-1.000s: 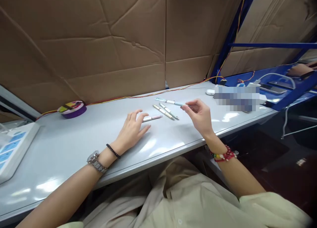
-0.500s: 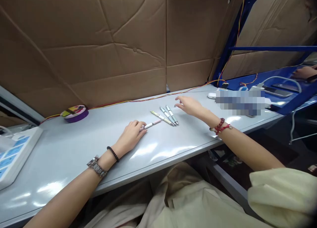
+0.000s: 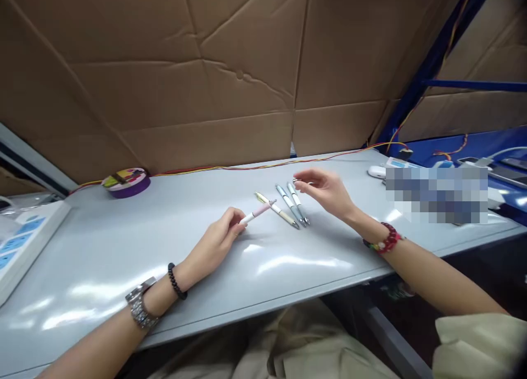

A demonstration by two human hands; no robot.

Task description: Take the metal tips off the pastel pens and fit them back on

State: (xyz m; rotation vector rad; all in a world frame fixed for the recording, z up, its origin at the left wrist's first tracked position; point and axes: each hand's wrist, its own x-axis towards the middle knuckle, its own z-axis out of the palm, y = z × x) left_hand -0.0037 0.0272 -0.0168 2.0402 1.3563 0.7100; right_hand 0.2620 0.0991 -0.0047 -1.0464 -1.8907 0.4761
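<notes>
My left hand (image 3: 224,233) pinches a white-and-pink pen (image 3: 257,211) by its white end, and the pen is tilted up off the table with its pink end pointing right. Just right of it lie a yellow-and-white pen (image 3: 284,215), a blue-and-white pen (image 3: 289,202) and a grey-green-and-white pen (image 3: 297,199), close together. Above and right of these pens hovers my right hand (image 3: 325,191), its thumb and forefinger curled towards each other. A tiny silvery bit shows at the fingertips, too small to name.
A roll of purple tape (image 3: 127,184) lies at the back left of the grey table (image 3: 164,220). At the left edge stands a white power strip (image 3: 24,242). Red and yellow wires (image 3: 214,169) run along the cardboard wall (image 3: 164,94). A white case (image 3: 376,171) and a blurred-out patch are at right.
My left hand has raised the white-and-pink pen off the table and tilted it up. My right thumb and fingers have drawn closer together. The camera view has shifted.
</notes>
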